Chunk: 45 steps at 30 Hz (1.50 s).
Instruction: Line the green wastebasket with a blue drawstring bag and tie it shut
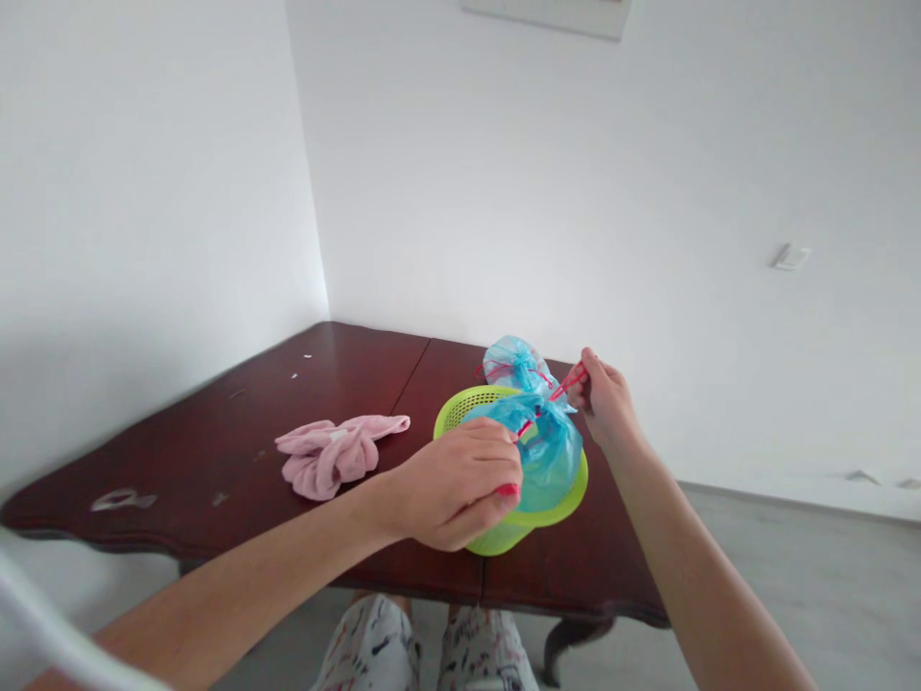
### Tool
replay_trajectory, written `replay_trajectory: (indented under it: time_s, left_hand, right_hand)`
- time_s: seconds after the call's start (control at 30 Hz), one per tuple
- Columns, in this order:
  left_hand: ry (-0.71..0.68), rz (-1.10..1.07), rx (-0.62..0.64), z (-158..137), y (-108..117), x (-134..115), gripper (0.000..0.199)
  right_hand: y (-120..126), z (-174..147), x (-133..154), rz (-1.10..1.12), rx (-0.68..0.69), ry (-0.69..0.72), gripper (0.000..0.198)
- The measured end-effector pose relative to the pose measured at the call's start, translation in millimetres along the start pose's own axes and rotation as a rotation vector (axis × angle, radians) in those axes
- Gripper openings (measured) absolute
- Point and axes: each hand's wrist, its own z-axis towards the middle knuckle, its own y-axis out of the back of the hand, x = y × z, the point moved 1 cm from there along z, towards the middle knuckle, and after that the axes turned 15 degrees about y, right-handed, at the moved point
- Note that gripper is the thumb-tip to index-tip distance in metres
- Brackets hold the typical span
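A blue translucent plastic bag (551, 465) with a red drawstring (566, 382) sits in a lime-green perforated basket (579, 494). My left hand (460, 485) is closed on one end of the drawstring, in front of the basket's left side. On the far right of the bag, my right hand (604, 393) pinches the other end, and the string runs taut between them. The bag's neck is gathered together at the string. Behind the basket lies a second blue bag (512, 357), tied up with its own red string. The basket's inside is mostly hidden by the bag.
A pink cloth (335, 456) lies crumpled on the dark wooden table (245, 480), left of the basket. Near the table's left edge is a small clear scrap (124, 499). White walls (539, 192) border the table at the back and left.
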Motion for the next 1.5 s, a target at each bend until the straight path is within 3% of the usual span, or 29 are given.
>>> replay_trajectory:
  time_s: [0.2, 0.3, 0.33, 0.43, 0.53, 0.63, 0.73, 0.87, 0.93, 1.03, 1.13, 1.33, 1.43, 1.5]
  left_hand:
    - [0.498, 0.023, -0.073, 4.1, -0.9, 26.3, 0.043]
    - [0.694, 0.123, -0.046, 13.2, -2.4, 35.7, 0.071]
    - [0.693, 0.183, -0.02, 15.7, -3.1, 38.5, 0.061]
    - [0.605, 0.36, 0.013, 19.2, -4.7, 47.3, 0.006]
    - [0.574, 0.287, -0.063, 19.5, -5.5, 54.6, 0.013]
    - [0.592, -0.156, -0.087, 21.4, -9.0, 57.4, 0.013]
    - [0.624, -0.481, -0.094, 22.9, -14.0, 56.6, 0.024]
    - [0.674, -0.662, -0.128, 16.4, -12.1, 53.9, 0.04]
    - [0.677, -0.563, -0.134, 10.7, -5.2, 50.2, 0.046]
    - [0.584, -0.233, -0.143, 3.5, 6.2, 41.4, 0.059]
    - [0.486, -0.053, -0.172, -0.2, 10.7, 34.1, 0.056]
    - [0.562, -0.228, -0.183, -2.9, 12.7, 32.3, 0.034]
    - [0.587, -0.236, -0.182, -3.1, 12.8, 35.8, 0.031]
    - [0.552, -0.175, -0.253, -3.3, 11.3, 40.2, 0.038]
  right_hand:
    - [-26.4, -28.8, 56.3, 0.187, 0.132, 0.022, 0.058]
    - [-39.6, -54.3, 85.9, 0.119, 0.288, 0.125, 0.048]
    - [-42.3, -63.5, 93.7, 0.071, 0.344, 0.182, 0.045]
    - [-46.6, -87.9, 106.0, -0.17, 0.494, 0.415, 0.028]
    - [-51.8, -102.6, 97.3, -0.549, 0.628, 0.651, 0.031]
    - [-58.9, -108.0, 71.6, -0.881, 0.724, 0.724, 0.062]
    - [-62.0, -107.7, 45.5, -0.967, 0.785, 0.72, 0.081]
    - [-56.4, -102.5, 29.6, -0.892, 0.696, 0.632, 0.069]
    - [-53.4, -100.0, 27.8, -0.804, 0.635, 0.58, 0.059]
    - [-53.1, -97.2, 27.3, -0.672, 0.55, 0.509, 0.041]
    - [-57.1, -96.6, 29.1, -0.585, 0.507, 0.457, 0.03]
    - [-55.8, -100.5, 40.5, -0.436, 0.521, 0.411, 0.049]
    - [-49.8, -101.7, 42.7, -0.266, 0.487, 0.261, 0.043]
    - [-49.1, -102.7, 43.6, -0.198, 0.453, 0.228, 0.038]
